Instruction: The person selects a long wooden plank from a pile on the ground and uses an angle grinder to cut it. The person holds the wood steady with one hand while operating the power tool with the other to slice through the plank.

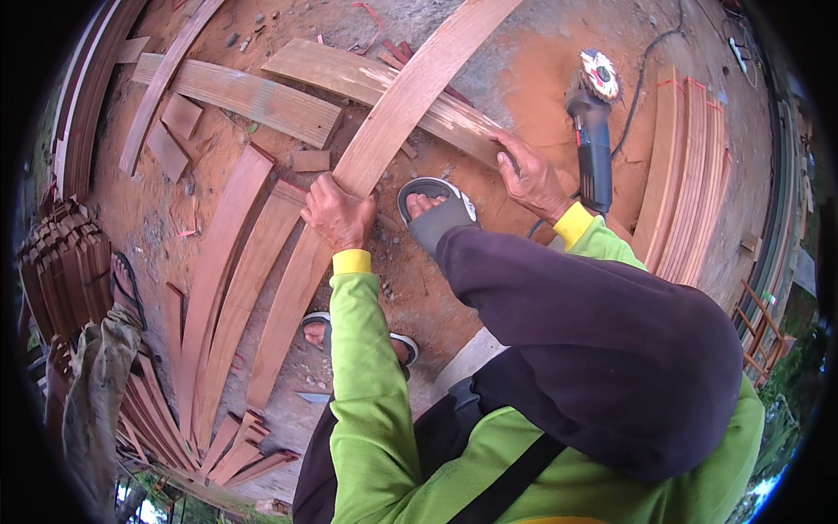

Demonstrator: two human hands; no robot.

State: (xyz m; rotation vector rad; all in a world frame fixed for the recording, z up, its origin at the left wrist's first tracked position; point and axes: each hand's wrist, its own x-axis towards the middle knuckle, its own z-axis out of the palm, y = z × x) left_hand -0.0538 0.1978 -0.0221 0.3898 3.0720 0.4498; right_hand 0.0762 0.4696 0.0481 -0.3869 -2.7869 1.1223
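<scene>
A long, smooth reddish-brown plank slants across the middle, over a rougher board lying crosswise. My left hand is closed on the plank at its near part. Below that hand, a strip of similar wood runs toward the lower left; the hand hides whether the two are one piece. My right hand is at the right end of the rough board, its fingers and thumb curved about that end. The board's pale, splintered stretch shows beside the plank. My sandaled foot is between the hands.
An angle grinder with a pale flap disc lies at right, its cord trailing behind. Bundled planks lie beyond it. More planks and wood offcuts cover the left ground. At far left is another person's sandaled foot, beside stacked timber.
</scene>
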